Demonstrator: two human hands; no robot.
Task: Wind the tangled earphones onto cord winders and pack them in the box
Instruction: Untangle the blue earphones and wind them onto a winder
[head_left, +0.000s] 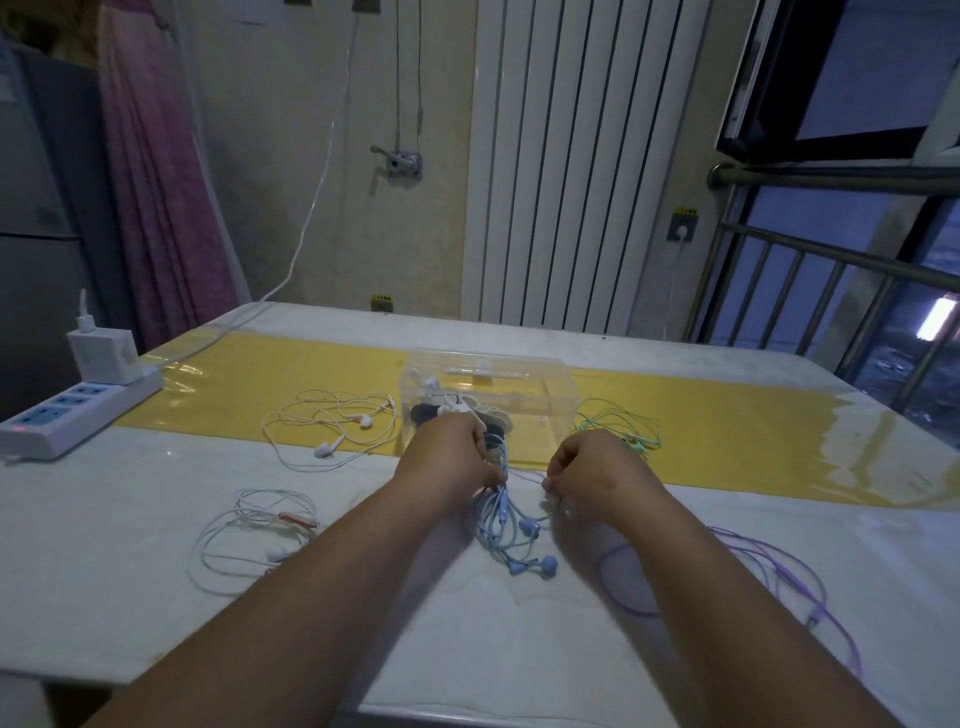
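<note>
Left hand (447, 462) is curled tight round the blue earphones (501, 519), gripping the bunched cord right at the thumb, and the loops and buds spill down from it toward 6 o'clock on the table (156, 597). Right hand (597, 475) sits just beside it at 3 o'clock, fingers curled under, pinching what looks like a thin strand of that same blue cord, though it's faint from here. The two hands are close but not touching. Straight up at 12 o'clock, just beyond the knuckles, there's the clear box (519, 384) on the yellow mat (249, 384), and dark and white winders (467, 408) show at its near left corner; whether they lie inside it or against it, I can't tell. Out at 10 o'clock, white earphones (323, 450) sprawl loose, half on the mat. At 8 o'clock, another white tangle, the red-marked earphones (296, 519), beside the left forearm. Green earphones (639, 442) bunch up at 1 o'clock, just behind the right hand. Purple earphones (812, 618) trail away at 4 o'clock, partly under the right forearm. Far off at 9 o'clock, a power strip (78, 410) on the table edge.
</note>
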